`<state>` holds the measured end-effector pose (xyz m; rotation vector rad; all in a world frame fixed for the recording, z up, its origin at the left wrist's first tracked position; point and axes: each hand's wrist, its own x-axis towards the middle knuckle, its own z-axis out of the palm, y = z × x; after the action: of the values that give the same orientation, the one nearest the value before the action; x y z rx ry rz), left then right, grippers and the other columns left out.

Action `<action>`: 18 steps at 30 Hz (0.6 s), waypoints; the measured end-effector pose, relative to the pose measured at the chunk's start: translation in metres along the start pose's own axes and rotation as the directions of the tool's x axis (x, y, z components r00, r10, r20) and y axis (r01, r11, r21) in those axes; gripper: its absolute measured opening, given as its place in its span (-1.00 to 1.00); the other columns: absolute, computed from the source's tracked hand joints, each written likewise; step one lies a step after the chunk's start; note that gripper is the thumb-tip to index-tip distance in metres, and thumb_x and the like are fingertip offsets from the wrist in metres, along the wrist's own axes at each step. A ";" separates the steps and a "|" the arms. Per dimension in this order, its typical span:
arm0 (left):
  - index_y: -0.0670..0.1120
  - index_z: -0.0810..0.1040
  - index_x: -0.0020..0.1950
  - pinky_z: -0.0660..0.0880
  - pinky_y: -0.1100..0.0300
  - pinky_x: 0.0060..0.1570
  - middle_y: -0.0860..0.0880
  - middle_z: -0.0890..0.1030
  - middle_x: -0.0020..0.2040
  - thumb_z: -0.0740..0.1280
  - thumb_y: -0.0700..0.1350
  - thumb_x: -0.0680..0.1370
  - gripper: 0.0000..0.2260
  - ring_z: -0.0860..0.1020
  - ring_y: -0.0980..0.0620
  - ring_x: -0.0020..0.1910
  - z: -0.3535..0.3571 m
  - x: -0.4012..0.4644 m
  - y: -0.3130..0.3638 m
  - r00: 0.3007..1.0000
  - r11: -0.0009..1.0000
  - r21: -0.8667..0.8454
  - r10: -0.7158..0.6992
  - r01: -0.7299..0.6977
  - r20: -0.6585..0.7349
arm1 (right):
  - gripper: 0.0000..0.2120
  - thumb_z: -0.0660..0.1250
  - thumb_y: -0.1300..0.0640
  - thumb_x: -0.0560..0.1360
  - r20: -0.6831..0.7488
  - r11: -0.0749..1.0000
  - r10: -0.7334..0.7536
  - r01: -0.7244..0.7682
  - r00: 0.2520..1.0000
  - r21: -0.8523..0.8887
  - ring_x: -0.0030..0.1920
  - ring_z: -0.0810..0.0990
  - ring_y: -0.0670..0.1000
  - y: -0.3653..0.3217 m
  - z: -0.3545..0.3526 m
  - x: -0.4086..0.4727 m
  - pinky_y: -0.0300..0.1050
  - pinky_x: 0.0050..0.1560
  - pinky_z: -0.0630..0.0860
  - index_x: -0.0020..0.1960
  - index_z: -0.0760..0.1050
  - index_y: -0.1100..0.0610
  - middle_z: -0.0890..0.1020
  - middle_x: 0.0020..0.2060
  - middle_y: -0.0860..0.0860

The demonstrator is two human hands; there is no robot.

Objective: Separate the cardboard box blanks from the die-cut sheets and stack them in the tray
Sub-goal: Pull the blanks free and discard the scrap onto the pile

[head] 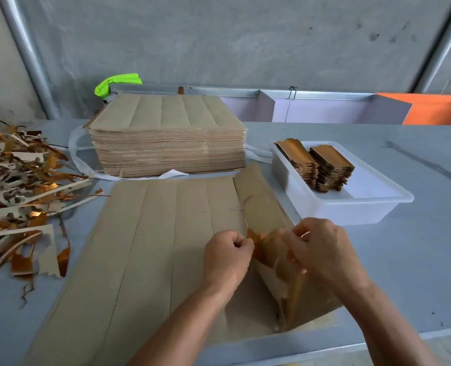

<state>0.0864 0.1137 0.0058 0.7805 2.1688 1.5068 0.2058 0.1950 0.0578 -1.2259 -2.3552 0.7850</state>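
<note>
My left hand and right hand both pinch the lifted strip of box blanks on the die-cut sheet, fingers curled tight to tear it free, near the tray.

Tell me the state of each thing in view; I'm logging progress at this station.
Left hand: pinching the strip's torn edge.
Right hand: gripping the strip.
Strip: lifted, partly torn from the sheet.
Die-cut sheet: flat on the table.
Sheet pile: tall, untouched.
Tray: two blank stacks inside.
Scrap heap: loose, at left.
</note>
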 end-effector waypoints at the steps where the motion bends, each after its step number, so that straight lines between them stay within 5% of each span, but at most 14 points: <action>1: -0.18 0.53 -0.32 0.55 0.06 -0.29 -0.08 0.53 -0.42 0.34 -0.10 0.52 -0.75 0.52 0.01 -0.38 0.002 -0.001 0.003 1.000 1.000 -0.024 0.012 -0.011 0.011 | -0.83 0.32 -0.05 0.51 0.042 1.000 0.014 -0.015 0.999 0.021 -0.36 0.64 -0.06 -0.003 0.000 -0.001 -0.18 -0.25 0.61 -0.15 0.49 0.04 0.64 -0.32 -0.01; 4: -0.25 0.55 -0.26 0.49 0.01 -0.32 -0.23 0.61 -0.27 0.30 0.06 0.53 -0.62 0.52 -0.03 -0.37 0.007 -0.003 0.011 0.997 0.992 -0.126 0.028 -0.019 0.068 | -0.86 0.39 0.05 0.49 0.021 0.998 -0.018 0.017 1.000 0.052 -0.26 0.64 -0.05 -0.003 0.006 0.001 -0.19 -0.24 0.58 -0.05 0.48 0.08 0.67 -0.20 0.03; 9: -0.30 0.55 -0.16 0.37 0.24 -0.50 -0.23 0.61 -0.28 0.17 0.08 0.60 -0.55 0.47 0.04 -0.50 0.006 -0.001 0.008 0.996 0.967 -0.248 -0.031 0.052 0.087 | -0.83 0.35 0.23 0.51 -0.191 0.962 -0.131 0.172 0.973 0.212 -0.11 0.65 -0.06 -0.001 0.009 0.003 -0.30 -0.17 0.55 0.01 0.44 0.03 0.67 -0.11 -0.03; 14: -0.14 0.57 -0.27 0.33 0.30 -0.58 -0.05 0.57 -0.45 0.21 0.24 0.54 -0.53 0.46 0.05 -0.57 -0.002 0.010 0.013 0.979 0.896 -0.398 -0.157 0.197 0.132 | -0.90 0.31 0.20 0.54 -0.073 0.895 -0.397 0.403 0.915 0.193 -0.15 0.66 -0.10 -0.009 0.018 -0.009 -0.16 -0.12 0.59 0.04 0.45 0.07 0.68 -0.14 -0.06; 18: -0.07 0.47 -0.36 0.36 0.32 -0.55 -0.01 0.49 -0.50 0.42 0.15 0.41 -0.67 0.44 0.05 -0.57 -0.012 0.023 0.016 0.956 0.928 -0.254 -0.228 0.271 0.187 | -0.87 0.25 0.26 0.56 0.078 0.823 -0.557 0.538 0.827 0.183 -0.05 0.66 -0.07 -0.016 0.036 -0.020 -0.12 -0.02 0.57 0.10 0.47 0.16 0.68 -0.06 0.00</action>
<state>0.0651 0.1243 0.0247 0.4862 1.8132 1.5179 0.1874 0.1603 0.0385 -0.3902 -2.5006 0.8336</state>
